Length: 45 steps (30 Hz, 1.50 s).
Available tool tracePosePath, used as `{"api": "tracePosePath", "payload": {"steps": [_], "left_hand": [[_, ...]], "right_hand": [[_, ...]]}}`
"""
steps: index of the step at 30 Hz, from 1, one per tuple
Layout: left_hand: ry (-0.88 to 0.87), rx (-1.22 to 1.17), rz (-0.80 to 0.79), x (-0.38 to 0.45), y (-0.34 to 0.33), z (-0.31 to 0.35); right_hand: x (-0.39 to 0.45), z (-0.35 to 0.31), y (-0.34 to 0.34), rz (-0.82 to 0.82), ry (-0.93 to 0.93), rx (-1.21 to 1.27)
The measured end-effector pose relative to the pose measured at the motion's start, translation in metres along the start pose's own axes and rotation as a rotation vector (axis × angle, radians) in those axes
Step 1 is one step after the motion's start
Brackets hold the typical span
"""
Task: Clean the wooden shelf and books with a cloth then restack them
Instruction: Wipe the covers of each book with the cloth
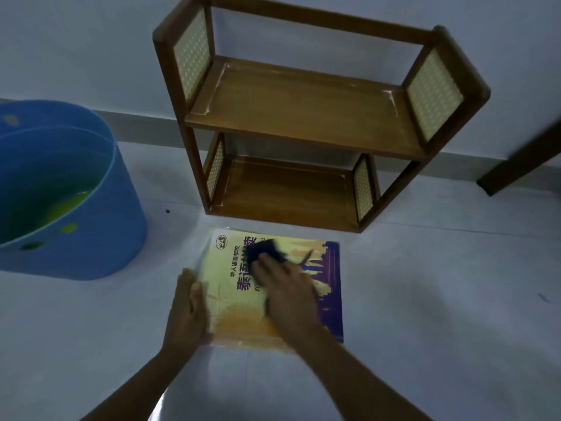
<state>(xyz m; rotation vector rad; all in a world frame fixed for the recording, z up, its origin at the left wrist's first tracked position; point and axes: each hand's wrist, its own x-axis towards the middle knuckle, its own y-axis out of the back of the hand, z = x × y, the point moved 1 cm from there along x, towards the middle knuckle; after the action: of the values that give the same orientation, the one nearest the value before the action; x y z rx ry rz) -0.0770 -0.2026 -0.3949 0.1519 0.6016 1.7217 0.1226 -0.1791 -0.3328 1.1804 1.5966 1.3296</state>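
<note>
A yellow and purple book [236,302] lies flat on the pale floor in front of the wooden shelf [297,117]. My right hand [288,290] presses a dark cloth [264,249] onto the cover near its top. My left hand [189,305] lies flat on the book's left edge and holds it down. The two-tier shelf stands against the wall with both boards bare. Other books may lie under this one, but I cannot tell.
A blue plastic bucket [100,238] with liquid in it stands on the floor at the left. A dark wooden leg [522,159] slants in at the right edge. The wall runs behind the shelf.
</note>
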Motion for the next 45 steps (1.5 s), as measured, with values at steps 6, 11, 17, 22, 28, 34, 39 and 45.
{"api": "tracePosePath", "payload": {"steps": [6, 11, 17, 22, 28, 34, 39, 45], "left_hand": [[-0.026, 0.091, 0.034, -0.005, -0.005, 0.013], [-0.045, 0.088, 0.043, -0.007, -0.005, 0.017], [-0.079, 0.163, 0.013, 0.000, 0.000, 0.010], [-0.575, 0.748, -0.096, -0.001, 0.001, 0.034], [-1.009, 1.092, -0.429, -0.016, -0.027, 0.047], [-1.149, 1.199, -0.453, -0.003, -0.019, 0.067], [-1.288, 1.018, -0.389, -0.004, -0.009, 0.101], [-0.865, 0.624, -0.171, -0.002, 0.031, 0.199]], "right_hand": [[-0.035, 0.069, 0.015, -0.016, -0.374, -0.112], [-0.013, -0.067, -0.011, -0.048, 0.064, 0.013], [0.037, -0.005, 0.008, -0.058, 0.010, 0.012], [0.009, 0.079, 0.016, -0.034, -0.339, 0.023], [0.018, 0.092, 0.016, -0.072, -0.336, 0.171], [0.022, 0.130, 0.047, 0.091, -0.804, 0.677], [0.015, 0.155, 0.064, 0.059, -0.942, 0.786], [0.021, 0.173, 0.105, 0.183, -1.276, 1.216]]}}
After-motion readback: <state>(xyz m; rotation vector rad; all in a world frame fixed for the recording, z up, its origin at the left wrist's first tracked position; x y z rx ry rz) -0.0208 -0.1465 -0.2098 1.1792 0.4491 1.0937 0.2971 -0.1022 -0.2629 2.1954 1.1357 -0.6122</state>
